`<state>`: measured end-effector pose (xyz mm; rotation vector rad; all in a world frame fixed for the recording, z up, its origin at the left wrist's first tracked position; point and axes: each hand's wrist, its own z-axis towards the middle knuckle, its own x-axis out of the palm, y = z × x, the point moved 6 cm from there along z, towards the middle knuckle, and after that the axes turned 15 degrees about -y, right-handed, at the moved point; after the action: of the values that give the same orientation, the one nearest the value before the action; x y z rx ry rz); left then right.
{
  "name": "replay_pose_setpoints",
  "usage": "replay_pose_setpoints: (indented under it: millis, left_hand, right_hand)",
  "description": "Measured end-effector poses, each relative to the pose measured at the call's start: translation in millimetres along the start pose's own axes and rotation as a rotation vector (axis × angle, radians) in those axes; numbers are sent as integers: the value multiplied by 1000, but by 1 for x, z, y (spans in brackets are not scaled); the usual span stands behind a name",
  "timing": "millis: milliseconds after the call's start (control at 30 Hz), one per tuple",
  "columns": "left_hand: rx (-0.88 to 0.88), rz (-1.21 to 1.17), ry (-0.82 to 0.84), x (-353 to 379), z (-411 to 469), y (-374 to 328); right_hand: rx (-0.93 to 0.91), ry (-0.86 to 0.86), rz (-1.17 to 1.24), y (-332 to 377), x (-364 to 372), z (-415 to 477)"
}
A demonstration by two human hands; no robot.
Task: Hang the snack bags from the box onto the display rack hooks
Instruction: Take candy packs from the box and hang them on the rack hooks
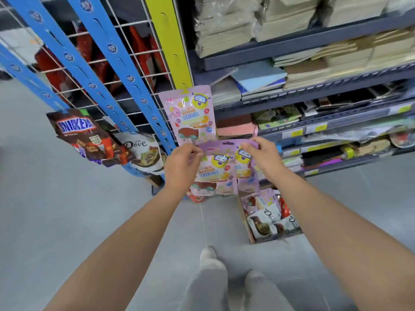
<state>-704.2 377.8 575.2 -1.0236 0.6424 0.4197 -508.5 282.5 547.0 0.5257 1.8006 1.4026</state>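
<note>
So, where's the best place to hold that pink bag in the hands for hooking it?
Probably by the flat top seal of the pink bag, pinched at its corners from either side, as the left hand and right hand do. The hang hole sits mid-seal, so corner pinches leave it free for the yellow strip.

Three blue strips (68,57), one yellow strip (167,41), one Snickers bag (83,136)

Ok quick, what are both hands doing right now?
Left hand: closed, pinching the top left of the pink snack bags.
Right hand: closed, pinching their top right.
</note>
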Motion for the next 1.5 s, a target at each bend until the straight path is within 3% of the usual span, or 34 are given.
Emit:
replay_pose_setpoints:
  millis: [333, 533, 867, 1367, 1500]
  left_hand:
    - [11, -67, -80, -53, 107, 1]
    - [29, -54, -174, -62, 156, -14]
    - [72, 65, -246, -37, 194, -47]
    - [-219, -30, -296, -34, 203, -47]
    - [-370, -142, -224, -29, 207, -40]
  right_hand:
    - [-100, -315, 132, 101, 31, 46]
    - [-122, -555, 178, 118, 11, 55]
    - [-160, -800, 172, 133, -43, 74]
    - [-242, -368, 255, 161, -1, 93]
    - [-252, -310, 226, 164, 12, 97]
